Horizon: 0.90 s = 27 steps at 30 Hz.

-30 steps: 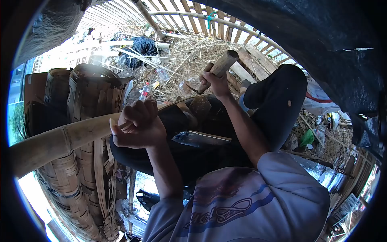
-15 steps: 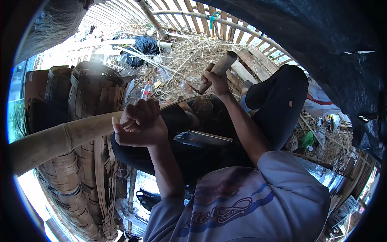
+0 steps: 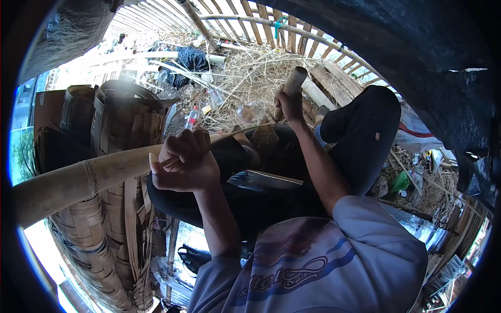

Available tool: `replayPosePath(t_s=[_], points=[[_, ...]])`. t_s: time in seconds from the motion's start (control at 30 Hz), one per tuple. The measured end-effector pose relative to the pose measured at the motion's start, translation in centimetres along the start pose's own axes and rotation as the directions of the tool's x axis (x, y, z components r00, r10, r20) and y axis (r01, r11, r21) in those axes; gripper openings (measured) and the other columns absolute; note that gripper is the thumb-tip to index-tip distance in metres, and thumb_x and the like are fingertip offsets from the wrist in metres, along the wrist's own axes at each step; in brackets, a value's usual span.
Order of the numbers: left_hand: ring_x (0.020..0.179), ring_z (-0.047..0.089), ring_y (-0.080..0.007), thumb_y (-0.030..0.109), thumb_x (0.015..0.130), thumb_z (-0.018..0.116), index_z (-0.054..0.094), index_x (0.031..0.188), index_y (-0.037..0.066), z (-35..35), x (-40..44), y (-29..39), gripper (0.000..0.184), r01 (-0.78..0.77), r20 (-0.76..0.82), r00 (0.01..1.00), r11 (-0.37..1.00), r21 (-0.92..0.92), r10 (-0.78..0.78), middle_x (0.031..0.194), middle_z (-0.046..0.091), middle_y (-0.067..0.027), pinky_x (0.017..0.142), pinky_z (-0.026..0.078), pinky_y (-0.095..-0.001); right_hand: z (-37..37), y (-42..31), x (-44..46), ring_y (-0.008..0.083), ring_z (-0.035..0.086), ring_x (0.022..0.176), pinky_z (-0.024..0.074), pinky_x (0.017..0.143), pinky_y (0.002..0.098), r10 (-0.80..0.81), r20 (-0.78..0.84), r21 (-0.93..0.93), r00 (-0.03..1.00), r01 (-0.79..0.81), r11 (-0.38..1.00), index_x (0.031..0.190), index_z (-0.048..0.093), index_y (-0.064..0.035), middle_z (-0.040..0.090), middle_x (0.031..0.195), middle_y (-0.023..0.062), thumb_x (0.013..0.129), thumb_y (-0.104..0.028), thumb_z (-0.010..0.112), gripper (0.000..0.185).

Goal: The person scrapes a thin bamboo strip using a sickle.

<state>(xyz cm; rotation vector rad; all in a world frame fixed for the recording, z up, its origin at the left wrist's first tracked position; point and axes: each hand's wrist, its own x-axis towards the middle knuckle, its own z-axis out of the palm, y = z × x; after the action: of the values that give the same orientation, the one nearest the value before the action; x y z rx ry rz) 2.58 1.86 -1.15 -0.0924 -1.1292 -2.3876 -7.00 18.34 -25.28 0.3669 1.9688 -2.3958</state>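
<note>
Fingers curled and thumb stretched along it, my left hand (image 3: 187, 159) grips the end of a thick bamboo pole (image 3: 112, 170), which runs off to the left edge. My right hand (image 3: 290, 107) is wrapped round a thick wooden handle (image 3: 296, 79), whose upper end sticks out above the fist. The tool's lower part is mostly hidden. A thin strip (image 3: 229, 134) runs from beside my left hand toward the right hand. On my dark trousers lies a flat, shiny piece (image 3: 265, 180) with a pale edge.
Woven bamboo rolls (image 3: 83, 245) stand at the left. Ahead are straw (image 3: 255, 68), a plastic bottle (image 3: 192, 117), a black bag (image 3: 192, 59) and a slatted fence (image 3: 297, 34). Dark sheeting (image 3: 428, 47) hangs at the upper right. A green scrap (image 3: 401, 181) lies at the right.
My right hand has shifted slightly right, and the handle stands more upright. The blade-like part seen earlier beside that hand no longer shows clearly. My left hand keeps its grip on the pole.
</note>
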Motion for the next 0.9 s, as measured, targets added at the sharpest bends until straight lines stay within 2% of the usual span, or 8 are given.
replayPosePath(t_s=[0.1, 0.17, 0.23, 0.3, 0.4, 0.7, 0.8, 0.9], points=[[0.041, 0.011, -0.0106, 0.043, 0.083, 0.03, 0.026, 0.05, 0.011, -0.2, 0.0, 0.1, 0.046, 0.04, 0.092, 0.995, 0.998, -0.05, -0.035, 0.044, 0.018, 0.0012, 0.04, 0.01, -0.0277, 1.6, -2.8, -1.3, 0.0113, 0.048, 0.047, 0.0386, 0.046, 0.0285, -0.048, 0.143, 0.405, 0.988, -0.014, 0.914, 0.067, 0.049, -0.0047, 0.048, 0.051, 0.0015, 0.076, -0.006, 0.054, 0.011], [0.04, 0.011, -0.0106, 0.042, 0.082, 0.03, 0.026, 0.05, 0.01, -0.2, -0.2, 0.0, 0.046, 0.08, 0.187, 0.98, 0.994, -0.08, -0.064, 0.043, 0.018, 0.0011, 0.04, 0.009, -0.0279, 1.3, -0.5, -1.7, 0.0113, 0.048, 0.048, 0.0383, 0.046, 0.0286, -0.018, 0.181, 0.344, 0.983, -0.047, 0.938, 0.063, 0.05, -0.0047, 0.048, 0.051, 0.0009, 0.076, -0.012, 0.058, 0.016], [0.038, 0.011, -0.0102, 0.043, 0.082, 0.032, 0.025, 0.049, 0.01, 0.1, 0.0, -0.3, 0.047, 0.086, 0.332, 0.941, 0.995, -0.05, -0.064, 0.043, 0.018, 0.0014, 0.04, 0.009, -0.0278, -0.1, 3.3, -1.4, 0.0093, 0.05, 0.046, 0.0374, 0.044, 0.0251, 0.053, 0.293, -0.375, 0.955, 0.064, 0.925, 0.055, 0.049, -0.0047, 0.052, 0.053, 0.0028, 0.073, -0.017, 0.062, 0.025], [0.038, 0.012, -0.0102, 0.043, 0.081, 0.033, 0.024, 0.048, 0.01, 0.2, -0.1, -0.3, 0.048, 0.077, 0.343, 0.938, 0.995, -0.06, -0.052, 0.042, 0.018, 0.0016, 0.039, 0.009, -0.0276, -1.2, 3.9, -2.8, 0.0104, 0.049, 0.043, 0.037, 0.042, 0.027, 0.105, 0.31, -0.353, 0.945, 0.012, 0.936, 0.056, 0.052, -0.0031, 0.052, 0.051, 0.0035, 0.073, -0.018, 0.06, 0.024], [0.037, 0.013, -0.01, 0.045, 0.081, 0.035, 0.024, 0.048, 0.009, -0.1, 0.1, -0.1, 0.05, 0.062, 0.365, 0.93, 0.996, -0.066, -0.034, 0.042, 0.019, 0.0019, 0.039, 0.009, -0.0269, -0.7, 3.6, -2.5, 0.0101, 0.047, 0.038, 0.0341, 0.037, 0.0282, 0.244, 0.039, -0.142, 0.969, -0.236, 0.961, 0.057, 0.054, -0.0022, 0.05, 0.046, 0.0012, 0.073, -0.019, 0.06, 0.024], [0.035, 0.014, -0.009, 0.055, 0.079, 0.04, 0.023, 0.047, 0.01, 0.1, -0.1, -0.3, 0.058, 0.078, 0.458, 0.887, 0.997, -0.025, -0.058, 0.042, 0.019, 0.0029, 0.038, 0.01, -0.0249, 0.9, -6.6, -2.1, 0.0092, 0.045, 0.043, 0.0365, 0.042, 0.0249, 0.007, 0.177, 0.347, 0.984, -0.07, 0.935, 0.067, 0.049, -0.007, 0.045, 0.05, 0.0003, 0.081, -0.018, 0.061, 0.022], [0.035, 0.014, -0.0086, 0.055, 0.08, 0.039, 0.023, 0.046, 0.01, 0.3, 0.0, -0.6, 0.059, 0.039, 0.449, 0.893, 0.998, -0.058, -0.009, 0.042, 0.019, 0.0029, 0.037, 0.011, -0.0244, 0.4, -7.4, -1.8, 0.0107, 0.052, 0.047, 0.0402, 0.047, 0.0279, 0.119, 0.194, -0.249, 0.974, -0.069, 0.966, 0.064, 0.057, -0.0012, 0.054, 0.053, 0.0044, 0.075, -0.023, 0.066, 0.026], [0.034, 0.014, -0.0081, 0.056, 0.082, 0.038, 0.022, 0.046, 0.01, 0.3, 0.1, -0.4, 0.06, 0.034, 0.451, 0.893, 0.996, -0.08, 0.006, 0.041, 0.019, 0.0029, 0.035, 0.012, -0.0238, -0.5, -8.6, -1.9, 0.0119, 0.053, 0.049, 0.0405, 0.049, 0.0292, 0.018, 0.116, -0.38, 0.993, 0.028, 0.925, 0.066, 0.058, -0.0004, 0.056, 0.055, 0.0052, 0.073, -0.026, 0.067, 0.028]])
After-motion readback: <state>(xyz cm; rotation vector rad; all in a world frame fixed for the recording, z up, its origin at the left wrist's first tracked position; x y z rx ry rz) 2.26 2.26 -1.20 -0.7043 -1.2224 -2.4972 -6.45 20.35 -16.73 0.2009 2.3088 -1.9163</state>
